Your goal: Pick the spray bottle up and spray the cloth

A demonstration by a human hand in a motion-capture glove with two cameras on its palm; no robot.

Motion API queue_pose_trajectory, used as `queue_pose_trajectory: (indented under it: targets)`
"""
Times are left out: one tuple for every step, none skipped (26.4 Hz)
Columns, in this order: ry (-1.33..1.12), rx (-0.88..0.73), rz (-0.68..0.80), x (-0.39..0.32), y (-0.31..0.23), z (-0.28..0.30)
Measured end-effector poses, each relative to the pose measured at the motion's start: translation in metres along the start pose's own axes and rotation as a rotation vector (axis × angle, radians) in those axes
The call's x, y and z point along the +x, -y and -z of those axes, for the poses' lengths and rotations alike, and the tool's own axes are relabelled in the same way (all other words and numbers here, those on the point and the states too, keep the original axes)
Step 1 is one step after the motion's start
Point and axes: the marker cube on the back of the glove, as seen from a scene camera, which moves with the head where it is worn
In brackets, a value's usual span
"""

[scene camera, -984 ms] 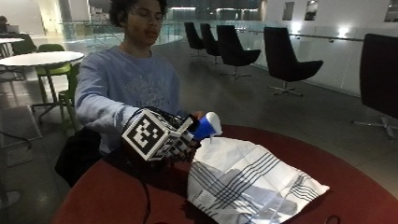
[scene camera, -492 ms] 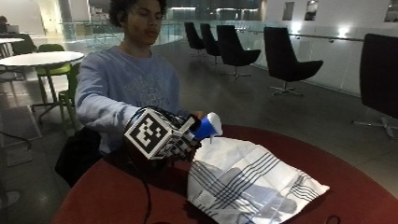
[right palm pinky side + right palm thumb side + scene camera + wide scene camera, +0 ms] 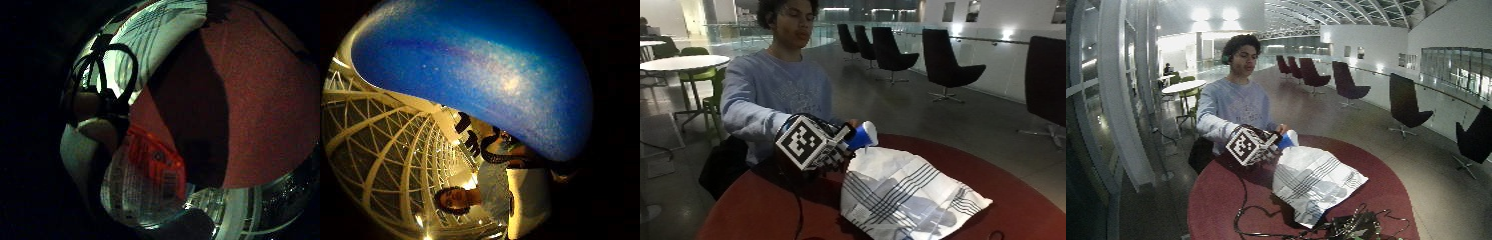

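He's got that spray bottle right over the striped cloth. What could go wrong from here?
The spray bottle is held in the gloved right hand just beside the cloth, so a slight mis-aim could wet the red table instead. Cables and electronics lie at the table's near edge next to the cloth; stray mist might reach them. The cloth is crumpled, so parts in the folds may stay dry.

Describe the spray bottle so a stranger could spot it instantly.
On the round red table lies a white cloth with dark stripes. At its near edge, the gloved right hand grips the spray bottle; it is the only thing with a blue and white head.
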Motion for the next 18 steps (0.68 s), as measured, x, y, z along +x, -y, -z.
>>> queue_pose_trajectory:
  targets:
    - [-0.001,-0.007,-0.002,0.0,-0.001,-0.001]
    - [0.0,-0.014,-0.004,0.0,-0.001,-0.002]
    - [0.002,-0.019,-0.007,-0.001,-0.002,-0.003]
    - [0.002,-0.021,-0.012,-0.001,-0.002,-0.004]
    - [0.002,-0.021,-0.017,-0.001,-0.001,-0.004]
    - [0.001,-0.018,-0.02,-0.001,0.0,-0.004]
    - [0.001,-0.014,-0.017,-0.002,0.001,-0.004]
    - [0.004,-0.009,-0.01,-0.003,0.001,-0.005]
    - [0.011,-0.005,0.003,-0.004,0.002,-0.006]
    - [0.021,-0.001,0.02,-0.007,0.002,-0.007]
    - [0.036,0.001,0.041,-0.01,0.002,-0.009]
    - [0.055,0.0,0.065,-0.013,0.001,-0.012]
    - [0.078,0.0,0.094,-0.017,0.0,-0.015]
    - [0.102,0.0,0.128,-0.022,-0.001,-0.018]
    - [0.127,0.004,0.166,-0.028,-0.002,-0.022]
    - [0.15,0.01,0.209,-0.034,-0.003,-0.026]
    - [0.173,0.018,0.254,-0.04,-0.004,-0.03]
    - [0.197,0.024,0.302,-0.047,-0.005,-0.034]
